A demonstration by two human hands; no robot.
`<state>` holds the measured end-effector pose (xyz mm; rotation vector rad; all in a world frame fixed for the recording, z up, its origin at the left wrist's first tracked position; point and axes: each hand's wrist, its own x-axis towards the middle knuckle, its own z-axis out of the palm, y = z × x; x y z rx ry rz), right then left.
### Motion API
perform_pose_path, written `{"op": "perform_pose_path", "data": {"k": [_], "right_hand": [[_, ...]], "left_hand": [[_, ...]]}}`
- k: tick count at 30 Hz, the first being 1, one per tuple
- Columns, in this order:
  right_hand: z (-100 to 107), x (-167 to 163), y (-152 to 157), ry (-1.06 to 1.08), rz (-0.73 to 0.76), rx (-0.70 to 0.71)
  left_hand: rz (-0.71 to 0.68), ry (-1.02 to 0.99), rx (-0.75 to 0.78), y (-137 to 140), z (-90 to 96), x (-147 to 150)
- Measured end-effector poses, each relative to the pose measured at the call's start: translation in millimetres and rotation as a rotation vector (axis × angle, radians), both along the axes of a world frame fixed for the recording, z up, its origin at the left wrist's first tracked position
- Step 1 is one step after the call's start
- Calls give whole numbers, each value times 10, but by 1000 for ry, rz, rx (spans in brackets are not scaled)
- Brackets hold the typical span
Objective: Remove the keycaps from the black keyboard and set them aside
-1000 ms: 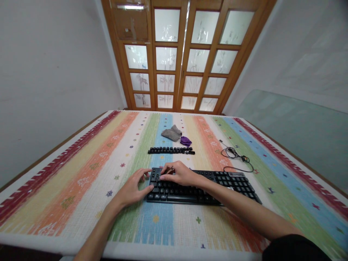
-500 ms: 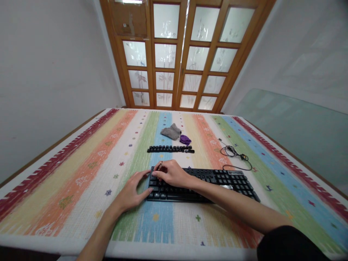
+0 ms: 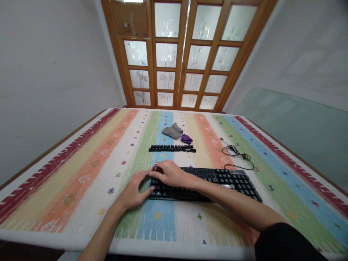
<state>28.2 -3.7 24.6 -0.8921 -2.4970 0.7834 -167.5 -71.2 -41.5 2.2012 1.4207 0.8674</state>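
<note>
A black computer keyboard (image 3: 201, 175) lies across the striped tablecloth in front of me. My left hand (image 3: 137, 189) grips its left end, with the thumb on the lower left keys and the fingers at the far left corner. Crossing over the keyboard, my right hand (image 3: 168, 174) is closed in a pinch above the upper left keys, close to my left fingertips. Something small and shiny shows at its fingers; I cannot make out what it is. Beyond the keyboard, loose black keycaps (image 3: 171, 148) stand in two rows.
Behind the keycaps lie a grey cloth (image 3: 172, 131) and a bunched purple cloth (image 3: 186, 139). A coiled black cable (image 3: 236, 152) rests to the right, behind the keyboard. The patterned tablecloth (image 3: 81, 195) covers the table. Wooden doors with glass panes (image 3: 165, 80) stand beyond it.
My right hand has shifted slightly left over the keyboard, toward its upper left corner and my left fingertips. My left hand keeps its grip. The whole view has drifted a little.
</note>
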Motion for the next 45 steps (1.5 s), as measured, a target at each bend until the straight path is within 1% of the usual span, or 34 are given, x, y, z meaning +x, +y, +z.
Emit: {"op": "perform_pose_path", "data": {"k": [3, 5, 9, 16, 22, 25, 29, 32, 34, 37, 40, 45], "right_hand": [[46, -10, 50, -56, 42, 92], [80, -15, 85, -82, 53, 114], [116, -18, 126, -114, 51, 104], [142, -69, 194, -118, -24, 69], [175, -125, 316, -81, -24, -55], [97, -148, 428, -46, -36, -170], [-64, -165, 599, -19, -52, -365], [-113, -149, 649, 24, -49, -442], [-90, -119, 632, 69, -33, -459], [6, -53, 567, 132, 8, -464], [114, 21, 502, 178, 59, -470], [223, 133, 448, 238, 127, -498]], "left_hand": [[6, 22, 9, 0, -8, -2], [9, 25, 17, 0, -4, -1], [-4, 24, 19, 2, 10, 5], [-16, 15, 5, 5, 37, 12], [-7, 7, 0, 9, 43, 19], [-12, 1, -1, 7, 41, 20], [-18, -19, -26, 14, 51, 20], [11, -78, -52, 40, 61, 28], [41, -125, -62, 65, 68, 38], [85, -182, -83, 97, 91, 54], [116, -255, -152, 116, 134, 61], [96, -476, -278, 145, 204, 61]]}}
